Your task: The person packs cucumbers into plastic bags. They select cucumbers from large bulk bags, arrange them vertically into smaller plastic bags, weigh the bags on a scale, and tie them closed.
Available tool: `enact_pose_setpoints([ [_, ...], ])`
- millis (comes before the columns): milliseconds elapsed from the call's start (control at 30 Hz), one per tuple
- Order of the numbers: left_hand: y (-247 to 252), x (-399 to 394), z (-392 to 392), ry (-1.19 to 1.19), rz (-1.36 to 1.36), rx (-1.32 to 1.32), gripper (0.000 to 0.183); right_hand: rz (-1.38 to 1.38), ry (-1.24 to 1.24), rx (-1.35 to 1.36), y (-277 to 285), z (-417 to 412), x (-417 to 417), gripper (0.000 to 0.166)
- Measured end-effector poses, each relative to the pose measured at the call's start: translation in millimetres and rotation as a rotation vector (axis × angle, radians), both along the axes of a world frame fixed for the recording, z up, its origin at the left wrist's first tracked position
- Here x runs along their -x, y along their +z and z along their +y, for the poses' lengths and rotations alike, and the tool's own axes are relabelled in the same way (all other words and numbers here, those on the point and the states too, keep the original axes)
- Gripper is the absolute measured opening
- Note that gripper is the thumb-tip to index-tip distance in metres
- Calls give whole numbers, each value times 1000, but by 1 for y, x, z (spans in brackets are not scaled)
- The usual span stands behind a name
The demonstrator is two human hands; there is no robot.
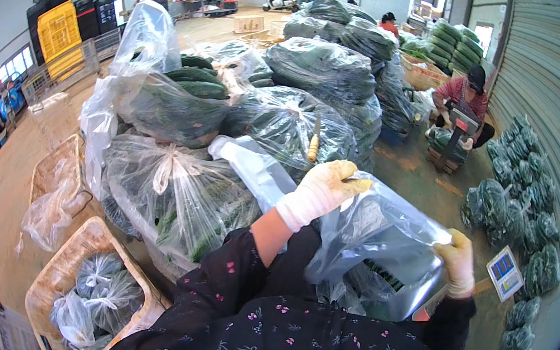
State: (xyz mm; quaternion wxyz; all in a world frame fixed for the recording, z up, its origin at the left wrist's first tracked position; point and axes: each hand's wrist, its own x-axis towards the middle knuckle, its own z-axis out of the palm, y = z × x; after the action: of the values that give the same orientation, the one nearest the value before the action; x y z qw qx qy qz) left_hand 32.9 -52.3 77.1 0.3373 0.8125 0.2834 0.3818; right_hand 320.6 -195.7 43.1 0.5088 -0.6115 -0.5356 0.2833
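Observation:
A clear plastic bag [380,228] is stretched between my gloved hands. My left hand [322,189] pinches its rim on one side. At the other corner, my right hand [457,258] grips the same bag's edge. Below it, dark green vegetables [384,275] show partly through plastic; the film hides the rest. Just beyond my left hand, a knife with a wooden handle [313,147] lies on a tied bag of green vegetables [288,122]. An open bag of cucumbers [199,82] sits farther left, and another tied bag [170,180] bulges beside my left arm.
A dirty plastic crate [44,270] with small filled bags stands at lower left. Bagged vegetables [509,220] line the right wall. Ahead on the right, a person [464,102] crouches behind a scale [464,121]. A display panel [505,274] stands near my right hand.

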Motion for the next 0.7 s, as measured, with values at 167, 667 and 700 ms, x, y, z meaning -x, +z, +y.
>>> enact_pose_setpoints([
  [167,-56,-71,40,136,21,-91,35,332,147,-112,2,-62,-22,26],
  [667,-183,-105,-55,-747,337,1153,63,566,-16,58,-98,-14,-28,16],
  [700,-199,-110,-56,-747,333,1158,63,565,-16,65,-105,-11,-29,16],
])
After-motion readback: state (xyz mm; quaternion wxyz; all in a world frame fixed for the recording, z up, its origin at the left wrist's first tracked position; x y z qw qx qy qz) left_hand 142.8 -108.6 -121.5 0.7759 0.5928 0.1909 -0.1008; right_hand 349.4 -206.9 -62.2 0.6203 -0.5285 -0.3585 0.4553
